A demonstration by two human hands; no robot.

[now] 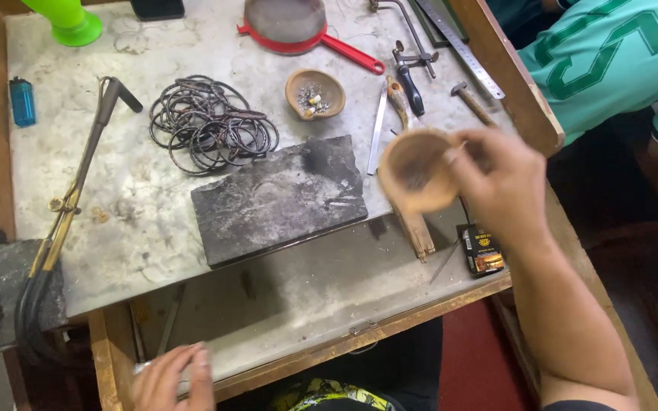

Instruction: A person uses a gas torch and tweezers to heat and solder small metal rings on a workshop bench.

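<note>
1. Holding the small clay bowl above the bench, the right hand pinches its rim; keeping it level seems wise.
2. The left hand curls on the drawer edge; whether it grips anything, I cannot tell.

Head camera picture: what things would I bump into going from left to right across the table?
Blue lighter → brass torch → pile of dark wire rings → dark slab → clay bowl in the right hand → small dark box.
</note>
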